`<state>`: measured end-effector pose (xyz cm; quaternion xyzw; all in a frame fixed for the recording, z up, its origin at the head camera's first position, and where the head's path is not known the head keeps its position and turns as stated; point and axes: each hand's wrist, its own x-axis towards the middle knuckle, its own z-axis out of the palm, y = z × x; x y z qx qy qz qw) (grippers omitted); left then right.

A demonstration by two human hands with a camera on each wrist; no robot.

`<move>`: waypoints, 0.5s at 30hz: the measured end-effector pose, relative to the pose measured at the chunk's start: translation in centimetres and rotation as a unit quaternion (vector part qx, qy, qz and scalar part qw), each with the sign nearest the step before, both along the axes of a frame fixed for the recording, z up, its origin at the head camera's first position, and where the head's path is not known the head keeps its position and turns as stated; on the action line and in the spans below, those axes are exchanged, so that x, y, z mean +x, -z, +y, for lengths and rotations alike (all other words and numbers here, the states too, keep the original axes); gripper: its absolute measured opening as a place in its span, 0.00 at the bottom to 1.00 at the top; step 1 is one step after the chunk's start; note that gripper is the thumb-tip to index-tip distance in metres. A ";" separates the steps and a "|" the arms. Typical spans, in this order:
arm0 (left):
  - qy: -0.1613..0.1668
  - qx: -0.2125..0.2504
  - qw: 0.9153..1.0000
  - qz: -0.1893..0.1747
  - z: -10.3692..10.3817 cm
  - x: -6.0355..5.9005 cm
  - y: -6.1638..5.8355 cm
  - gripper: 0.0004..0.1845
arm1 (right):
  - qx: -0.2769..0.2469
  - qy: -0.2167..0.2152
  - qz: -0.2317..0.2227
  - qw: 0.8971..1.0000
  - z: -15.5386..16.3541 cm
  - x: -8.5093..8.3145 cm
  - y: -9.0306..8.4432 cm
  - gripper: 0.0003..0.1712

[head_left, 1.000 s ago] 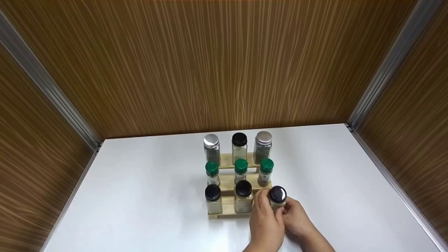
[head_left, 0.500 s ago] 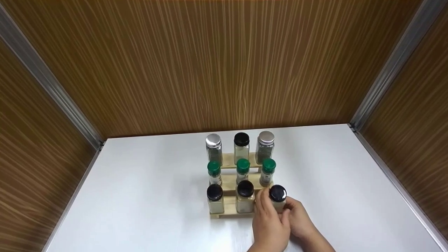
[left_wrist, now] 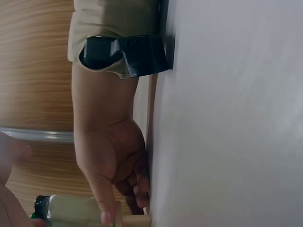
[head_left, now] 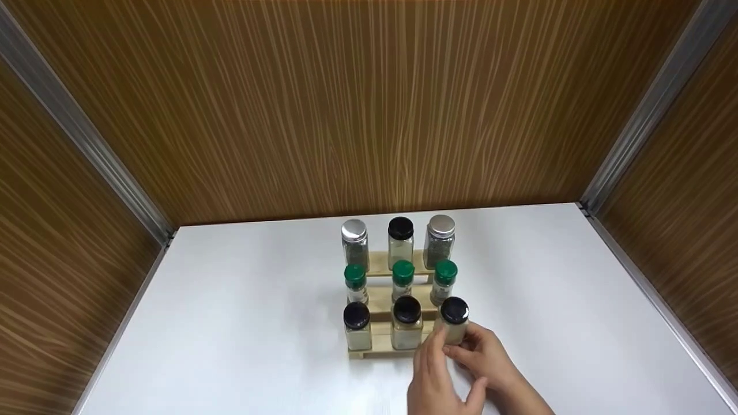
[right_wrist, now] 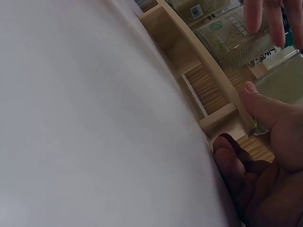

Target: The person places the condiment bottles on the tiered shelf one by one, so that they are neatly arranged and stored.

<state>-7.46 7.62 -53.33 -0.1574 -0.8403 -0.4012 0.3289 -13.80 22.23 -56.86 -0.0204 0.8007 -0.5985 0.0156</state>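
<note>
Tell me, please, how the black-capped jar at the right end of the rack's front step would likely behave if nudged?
The black-capped jar looks tall and narrow, so it may tip. It stands by the wooden rack edge, so could slip off. Apparently glass, likely breakable.

Jar at the right hand (head_left: 483, 358): black cap (head_left: 454, 309), clear glass over pale beige contents (head_left: 455, 332). Rack (head_left: 377, 262) beyond the hands: pale natural wood; near row has two more black caps (head_left: 407, 309), middle row three green caps (head_left: 403, 272), far row silver (head_left: 353, 230), black (head_left: 400, 227), silver (head_left: 441, 225), with dark grey-green contents under the silver ones. Tabletop (head_left: 242, 323) plain white; walls (head_left: 346, 104) brown streaked woodgrain with grey metal corner strips (head_left: 646, 98); sleeve (left_wrist: 113, 19) tan above a black wrist strap (left_wrist: 128, 56).
</note>
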 end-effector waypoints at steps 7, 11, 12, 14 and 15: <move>0.036 0.030 0.998 0.035 -2.7 -0.2 0.0 0.28 | -0.002 0.024 0.008 1.000 -0.2 0.0 0.4 0.25; 0.039 0.057 0.997 0.019 -4.3 -0.2 -0.2 0.22 | -0.001 0.033 0.001 0.999 -0.5 -0.1 0.6 0.27; 0.037 0.063 0.997 0.016 -4.7 -0.2 -0.3 0.21 | -0.002 0.035 -0.002 0.999 -0.6 -0.1 0.6 0.27; 0.032 0.078 0.996 0.012 -5.3 -0.4 -0.3 0.20 | 0.004 0.038 -0.004 0.999 -0.7 -0.3 0.6 0.28; 0.032 0.087 0.996 0.008 -5.6 -0.5 -0.4 0.19 | 0.007 0.040 -0.005 0.999 -0.7 -0.4 0.6 0.28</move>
